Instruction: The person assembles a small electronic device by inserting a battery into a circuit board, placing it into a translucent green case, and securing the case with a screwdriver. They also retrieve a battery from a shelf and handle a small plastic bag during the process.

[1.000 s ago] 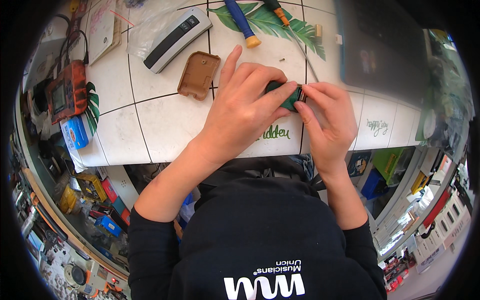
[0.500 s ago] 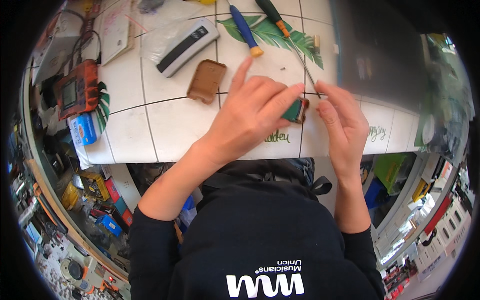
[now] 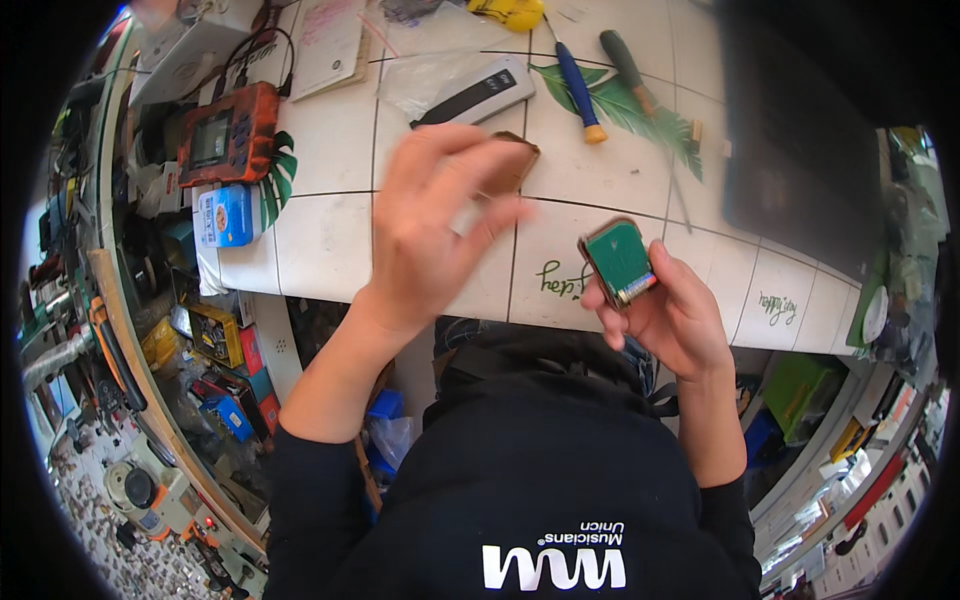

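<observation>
While the right hand (image 3: 665,310) keeps its grip clamped on the small green module (image 3: 620,263), the left hand (image 3: 440,215), fingers apart, hovers over the brown cover (image 3: 517,163) lying unfitted on the tabletop (image 3: 330,240).

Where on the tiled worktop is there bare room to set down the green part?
Bare tile lies along the near edge, between the blue box and the left hand, and right of the right hand holding the green part. The far side is crowded: orange meter, screwdrivers.
</observation>
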{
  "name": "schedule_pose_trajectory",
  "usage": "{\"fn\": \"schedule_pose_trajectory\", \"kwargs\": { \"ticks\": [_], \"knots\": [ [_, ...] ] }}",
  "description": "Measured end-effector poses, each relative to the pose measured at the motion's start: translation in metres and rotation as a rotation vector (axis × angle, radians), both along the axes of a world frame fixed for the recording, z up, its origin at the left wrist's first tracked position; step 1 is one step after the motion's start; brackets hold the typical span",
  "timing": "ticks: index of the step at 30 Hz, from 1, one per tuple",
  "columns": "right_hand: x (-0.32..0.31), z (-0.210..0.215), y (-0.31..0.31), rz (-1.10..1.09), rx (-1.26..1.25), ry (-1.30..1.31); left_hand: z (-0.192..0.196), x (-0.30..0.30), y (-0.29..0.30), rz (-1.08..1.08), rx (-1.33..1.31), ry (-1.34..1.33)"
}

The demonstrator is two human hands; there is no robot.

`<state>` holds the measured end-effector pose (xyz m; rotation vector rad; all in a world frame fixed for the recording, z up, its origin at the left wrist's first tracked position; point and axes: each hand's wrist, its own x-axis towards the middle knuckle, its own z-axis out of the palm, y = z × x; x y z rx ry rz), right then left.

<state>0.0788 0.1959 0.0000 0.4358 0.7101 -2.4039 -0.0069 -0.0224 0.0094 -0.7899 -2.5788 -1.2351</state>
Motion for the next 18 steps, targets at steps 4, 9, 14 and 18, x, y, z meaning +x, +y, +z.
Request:
{"fn": "schedule_pose_trajectory", "kwargs": {
  "ticks": [4, 9, 14, 18],
  "knots": [
    [0.0, -0.003, -0.005, -0.104, -0.038, -0.006, -0.013, 0.003, 0.001, 0.195, -0.395, 0.187],
    [-0.002, 0.0, -0.001, -0.167, -0.102, 0.008, -0.015, 0.009, 0.013, 0.212, -0.465, 0.097],
    [-0.002, 0.0, -0.003, -0.181, -0.138, 0.029, -0.004, 0.012, 0.02, 0.192, -0.032, -0.234],
    [-0.001, 0.003, -0.015, -0.23, -0.068, 0.045, 0.004, 0.018, 0.037, 0.172, 0.348, -0.503]
  ]
}}
